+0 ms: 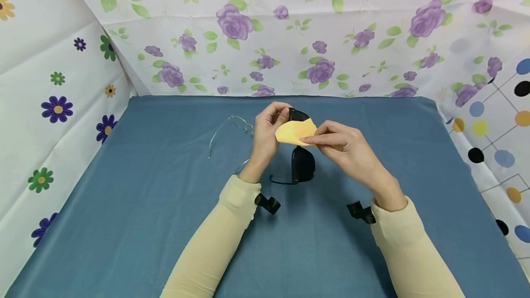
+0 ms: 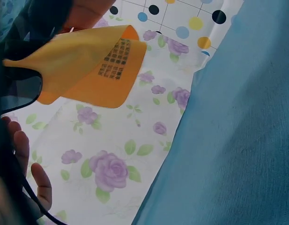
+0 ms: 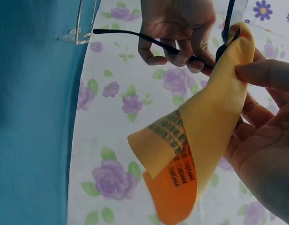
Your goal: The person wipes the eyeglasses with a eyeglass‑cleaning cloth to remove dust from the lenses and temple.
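Note:
Black sunglasses [image 1: 303, 164] are held up over the blue table, turned so that one dark lens hangs below the other. My left hand [image 1: 267, 128] grips them at the upper end; in the right wrist view its fingers curl by a thin black temple arm [image 3: 135, 33]. A yellow-orange cloth [image 1: 295, 131] with dark printed marks drapes over the middle of the sunglasses. Between thumb and fingers my right hand [image 1: 345, 144] pinches this cloth, folded at the frame in the right wrist view. The lower part of the cloth [image 2: 121, 89] hangs loose.
Thin-rimmed clear eyeglasses [image 1: 212, 144] lie on the blue tablecloth [image 1: 136, 187] left of my left hand, partly hidden by that hand and forearm. Floral sheets [image 1: 290, 54] stand behind and at the sides. Black wrist mounts [image 1: 269, 204] stick out from both cuffs.

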The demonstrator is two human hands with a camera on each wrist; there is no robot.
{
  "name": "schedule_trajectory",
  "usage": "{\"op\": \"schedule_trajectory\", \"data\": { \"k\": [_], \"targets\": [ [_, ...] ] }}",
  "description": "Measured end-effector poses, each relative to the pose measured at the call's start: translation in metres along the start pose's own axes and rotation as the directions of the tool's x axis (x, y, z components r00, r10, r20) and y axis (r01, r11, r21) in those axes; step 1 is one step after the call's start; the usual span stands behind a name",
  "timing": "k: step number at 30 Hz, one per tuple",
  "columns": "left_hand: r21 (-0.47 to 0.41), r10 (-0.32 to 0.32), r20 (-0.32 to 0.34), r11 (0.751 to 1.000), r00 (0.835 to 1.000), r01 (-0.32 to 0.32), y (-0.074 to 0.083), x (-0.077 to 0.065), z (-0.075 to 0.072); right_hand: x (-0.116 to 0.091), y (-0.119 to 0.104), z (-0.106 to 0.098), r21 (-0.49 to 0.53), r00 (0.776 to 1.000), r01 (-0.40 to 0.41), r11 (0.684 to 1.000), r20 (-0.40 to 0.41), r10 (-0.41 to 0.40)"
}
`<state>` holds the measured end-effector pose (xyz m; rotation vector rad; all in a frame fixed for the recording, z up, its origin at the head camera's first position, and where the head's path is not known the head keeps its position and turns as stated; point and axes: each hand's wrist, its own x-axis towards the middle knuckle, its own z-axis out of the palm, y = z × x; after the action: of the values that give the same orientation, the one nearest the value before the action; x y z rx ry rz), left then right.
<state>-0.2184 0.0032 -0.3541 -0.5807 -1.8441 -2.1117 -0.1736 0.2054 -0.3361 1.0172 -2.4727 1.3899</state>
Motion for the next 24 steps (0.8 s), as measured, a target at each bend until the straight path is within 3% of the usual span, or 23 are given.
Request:
{"op": "schedule_trajectory", "data": {
  "k": [3,6,9,11,13,19,24],
  "targets": [
    [-0.012,-0.015,-0.009,1.000,1.000,0.014,0.000,0.000,0.001,-0.001,0.004,-0.008,0.195,0.991,-0.131,0.972,0.040,0.126],
    [-0.024,-0.033,0.003,0.999,0.999,0.033,0.000,0.000,0.002,-0.002,0.010,-0.017,0.455,0.962,-0.260,0.851,0.045,0.270],
    [-0.036,-0.038,0.023,0.999,0.999,0.039,-0.008,0.001,0.002,-0.002,0.016,-0.024,0.637,0.927,-0.292,0.713,0.006,0.374],
    [-0.038,-0.033,0.033,0.999,0.999,0.034,-0.016,0.003,0.002,-0.002,0.017,-0.025,0.667,0.909,-0.291,0.686,-0.031,0.416],
    [-0.047,-0.028,0.040,0.998,0.999,0.030,-0.025,0.004,0.001,-0.001,0.017,-0.024,0.654,0.897,-0.285,0.701,-0.076,0.435],
    [-0.044,0.013,0.084,0.999,0.996,-0.009,-0.035,0.004,0.003,0.003,0.010,-0.017,0.454,0.885,-0.313,0.834,-0.180,0.430],
    [0.025,0.052,0.146,0.998,0.988,-0.056,-0.035,0.002,0.004,0.003,0.008,-0.014,0.375,0.886,-0.328,0.867,-0.196,0.421]
  ]
}}
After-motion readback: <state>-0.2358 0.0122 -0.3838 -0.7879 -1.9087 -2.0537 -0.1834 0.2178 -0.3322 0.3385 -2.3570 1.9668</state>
